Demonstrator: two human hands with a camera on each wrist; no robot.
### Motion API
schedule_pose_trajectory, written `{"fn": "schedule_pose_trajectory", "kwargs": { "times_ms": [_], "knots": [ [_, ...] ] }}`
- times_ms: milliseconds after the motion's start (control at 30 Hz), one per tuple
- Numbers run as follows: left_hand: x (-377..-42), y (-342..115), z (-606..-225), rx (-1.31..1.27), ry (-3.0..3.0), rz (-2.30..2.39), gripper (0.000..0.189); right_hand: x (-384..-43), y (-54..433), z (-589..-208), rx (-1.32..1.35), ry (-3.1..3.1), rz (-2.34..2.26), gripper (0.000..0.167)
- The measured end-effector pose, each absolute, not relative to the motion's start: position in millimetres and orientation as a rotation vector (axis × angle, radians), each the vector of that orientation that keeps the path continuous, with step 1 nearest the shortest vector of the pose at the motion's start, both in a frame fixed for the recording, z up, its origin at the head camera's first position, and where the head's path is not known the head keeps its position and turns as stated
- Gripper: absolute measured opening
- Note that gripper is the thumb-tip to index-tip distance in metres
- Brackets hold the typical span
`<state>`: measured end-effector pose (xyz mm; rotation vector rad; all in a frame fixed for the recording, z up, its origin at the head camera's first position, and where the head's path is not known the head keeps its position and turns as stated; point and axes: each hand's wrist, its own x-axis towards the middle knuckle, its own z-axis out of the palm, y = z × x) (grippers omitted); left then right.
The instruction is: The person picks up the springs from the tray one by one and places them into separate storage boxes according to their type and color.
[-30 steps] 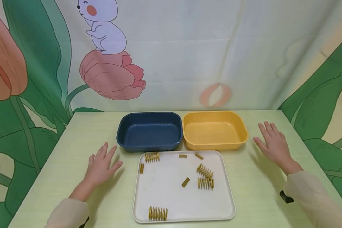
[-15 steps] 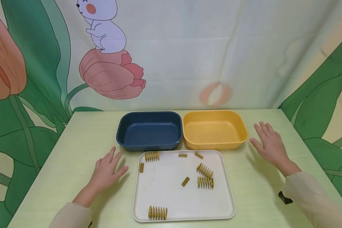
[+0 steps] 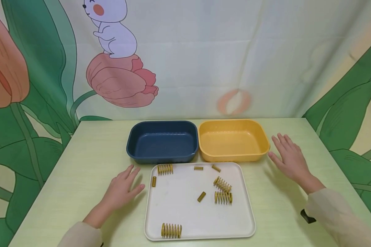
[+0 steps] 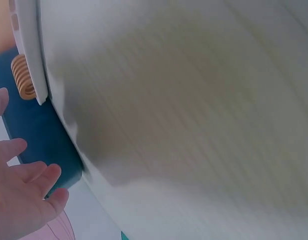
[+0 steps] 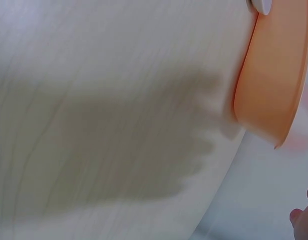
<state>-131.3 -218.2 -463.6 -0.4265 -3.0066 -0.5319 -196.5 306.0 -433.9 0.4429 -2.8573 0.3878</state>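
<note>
My left hand (image 3: pixel 120 190) hovers over the table just left of the white tray (image 3: pixel 179 209), fingers extended and holding nothing. Nearest to it lie a small brass spring (image 3: pixel 154 181) at the tray's left edge and a large coil spring (image 3: pixel 165 169) in its back left corner. My right hand (image 3: pixel 292 161), also with straight fingers and nothing held, is beside the right end of the yellow bin (image 3: pixel 235 159). Elsewhere on the tray are large springs, two of them close together (image 3: pixel 223 198) at the right and one (image 3: pixel 171 231) at the front left, plus several small ones (image 3: pixel 201 196).
A dark blue bin (image 3: pixel 162 160) stands behind the tray, side by side with the yellow one. Both bins show bare floors. A printed curtain (image 3: pixel 185 68) hangs along the table's back edge. The pale green table (image 3: pixel 278 212) extends to both sides of the tray.
My left hand has moved right and a little toward the front, closer to the tray. My right hand has shifted slightly left toward the yellow bin. The springs, tray and bins stay put.
</note>
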Motion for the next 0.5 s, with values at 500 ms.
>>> {"fn": "schedule_pose_trajectory", "kwargs": {
  "times_ms": [500],
  "knots": [
    [-129, -203, -463, -0.432, -3.038, -0.64, 0.054, -193, 301, -438, 0.498, -2.81, 0.382, 0.06]
  ]
}}
